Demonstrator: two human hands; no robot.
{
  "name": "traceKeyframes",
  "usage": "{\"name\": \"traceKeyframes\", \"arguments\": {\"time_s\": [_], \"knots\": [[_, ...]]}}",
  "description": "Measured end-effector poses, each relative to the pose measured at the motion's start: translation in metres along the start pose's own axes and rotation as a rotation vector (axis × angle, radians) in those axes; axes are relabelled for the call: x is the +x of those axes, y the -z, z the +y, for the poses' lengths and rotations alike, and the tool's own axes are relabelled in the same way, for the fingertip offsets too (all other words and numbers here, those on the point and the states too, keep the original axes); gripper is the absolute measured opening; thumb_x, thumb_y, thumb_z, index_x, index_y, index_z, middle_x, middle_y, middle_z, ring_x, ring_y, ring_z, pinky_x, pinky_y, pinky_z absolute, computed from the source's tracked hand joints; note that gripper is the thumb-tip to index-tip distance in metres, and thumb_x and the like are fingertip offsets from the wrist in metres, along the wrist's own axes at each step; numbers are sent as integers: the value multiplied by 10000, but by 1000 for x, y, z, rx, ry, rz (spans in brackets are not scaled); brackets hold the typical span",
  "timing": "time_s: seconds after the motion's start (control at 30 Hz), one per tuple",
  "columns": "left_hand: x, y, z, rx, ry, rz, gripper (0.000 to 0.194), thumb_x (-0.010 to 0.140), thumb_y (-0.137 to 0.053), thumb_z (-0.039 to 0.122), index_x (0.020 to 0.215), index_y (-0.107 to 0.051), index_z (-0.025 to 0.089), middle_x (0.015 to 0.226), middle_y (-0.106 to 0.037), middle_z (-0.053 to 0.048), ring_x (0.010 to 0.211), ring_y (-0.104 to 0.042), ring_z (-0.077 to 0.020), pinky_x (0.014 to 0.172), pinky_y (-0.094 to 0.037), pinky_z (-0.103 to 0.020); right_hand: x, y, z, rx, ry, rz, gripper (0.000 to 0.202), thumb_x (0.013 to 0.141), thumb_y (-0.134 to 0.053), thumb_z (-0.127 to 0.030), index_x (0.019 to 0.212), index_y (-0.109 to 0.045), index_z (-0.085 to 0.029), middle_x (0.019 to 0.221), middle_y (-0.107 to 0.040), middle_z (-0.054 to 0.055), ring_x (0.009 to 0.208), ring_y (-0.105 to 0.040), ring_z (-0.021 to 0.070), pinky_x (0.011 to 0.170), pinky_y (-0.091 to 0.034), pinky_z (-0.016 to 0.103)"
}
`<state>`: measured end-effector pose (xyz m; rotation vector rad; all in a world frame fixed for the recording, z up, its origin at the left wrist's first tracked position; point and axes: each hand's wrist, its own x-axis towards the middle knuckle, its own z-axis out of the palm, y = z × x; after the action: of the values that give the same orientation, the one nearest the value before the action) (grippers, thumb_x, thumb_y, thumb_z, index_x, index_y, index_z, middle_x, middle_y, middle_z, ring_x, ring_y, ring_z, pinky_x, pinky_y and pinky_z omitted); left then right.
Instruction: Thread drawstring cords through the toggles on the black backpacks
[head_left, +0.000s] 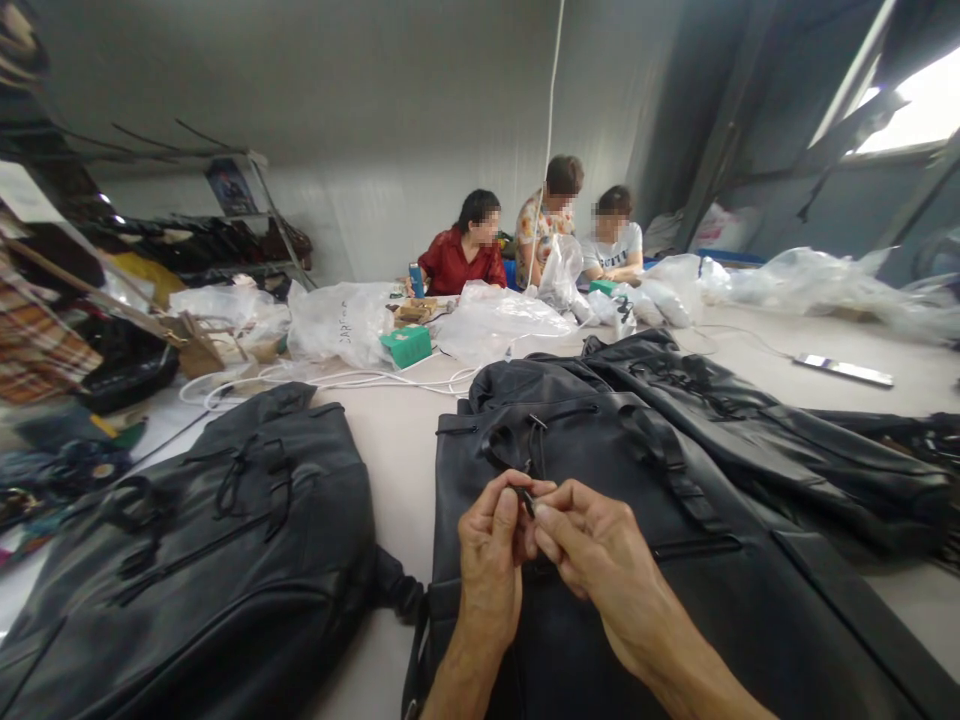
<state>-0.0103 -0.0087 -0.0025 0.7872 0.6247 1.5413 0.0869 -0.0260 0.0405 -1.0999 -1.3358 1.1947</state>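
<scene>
A black backpack (637,470) lies flat in front of me, with straps, buckles and zippers on its face. Over its upper part, my left hand (491,545) and my right hand (592,535) meet fingertip to fingertip. Both pinch a small black strap end (528,500), which looks joined to the backpack's cord or strap; its exact form is mostly hidden by the fingers. Just above the hands, a thin drawcord (537,440) hangs from a zipped opening.
Another black backpack (255,520) lies to the left, and a third (780,440) at the right. Farther back are clear plastic bags (337,325), a green box (407,346), white cables (375,380) and a phone-like device (844,370). Three people sit or stand across the table.
</scene>
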Motion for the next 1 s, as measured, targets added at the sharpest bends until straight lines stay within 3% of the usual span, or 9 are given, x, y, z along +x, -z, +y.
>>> {"name": "traceKeyframes", "arguments": {"time_s": [0.1, 0.23, 0.3, 0.4, 0.47, 0.67, 0.83, 1.0], "knots": [[-2, -1, 1, -37, 28, 0, 313, 791, -696, 414, 966, -636, 161, 900, -686, -64, 578, -531, -66, 524, -418, -153, -1, 2, -3, -30, 37, 11, 227, 854, -532, -295, 680, -468, -164, 539, -455, -46, 453, -383, 64, 437, -304, 185], [-2, 0, 5, -143, 98, -27, 361, 780, -721, 373, 1060, -630, 164, 843, -686, -40, 516, -492, -29, 495, -414, -120, -2, 5, -1, -346, 288, 34, 203, 886, -474, -194, 691, -526, -169, 621, -573, -16, 554, -546, 94, 552, -401, 200], [-2, 2, 8, -194, 146, -16, 347, 784, -720, 359, 1050, -635, 152, 869, -689, -47, 585, -555, -42, 541, -455, -114, -2, 5, 3, -473, 415, 46, 194, 894, -439, -153, 728, -538, -175, 666, -617, -7, 565, -583, 99, 565, -412, 199], [-1, 4, 9, -241, 210, 25, 301, 792, -718, 338, 1004, -648, 137, 969, -693, -82, 762, -632, -87, 648, -509, -129, 1, 3, 13, -614, 522, 101, 183, 906, -413, -135, 796, -552, -178, 707, -649, 9, 560, -605, 108, 539, -420, 196], [0, 5, 8, -250, 205, 43, 270, 802, -712, 309, 997, -647, 135, 962, -697, -84, 701, -619, -66, 617, -502, -117, 3, 1, 18, -647, 559, 131, 177, 916, -410, -143, 825, -558, -178, 737, -665, 19, 566, -618, 110, 532, -433, 191], [6, 5, 5, -235, 86, 88, 189, 836, -675, 264, 960, -637, 127, 855, -696, -68, 532, -510, -22, 511, -437, -100, 13, 3, 21, -542, 527, 70, 212, 917, -421, -152, 879, -629, -166, 830, -696, 36, 642, -661, 105, 583, -488, 155], [7, 4, 3, -202, 88, 106, 196, 837, -671, 291, 962, -647, 141, 901, -702, -77, 494, -474, -21, 502, -443, -131, 18, 7, 23, -487, 460, 66, 236, 908, -461, -205, 936, -688, -145, 614, -634, -10, 470, -581, 84, 466, -448, 143], [6, 1, 3, -198, 79, 115, 191, 819, -691, 289, 934, -659, 140, 878, -711, -84, 503, -494, -24, 489, -431, -108, 17, 7, 26, -468, 465, 63, 242, 904, -455, -181, 930, -693, -144, 734, -694, 10, 554, -630, 91, 524, -466, 150]]}}
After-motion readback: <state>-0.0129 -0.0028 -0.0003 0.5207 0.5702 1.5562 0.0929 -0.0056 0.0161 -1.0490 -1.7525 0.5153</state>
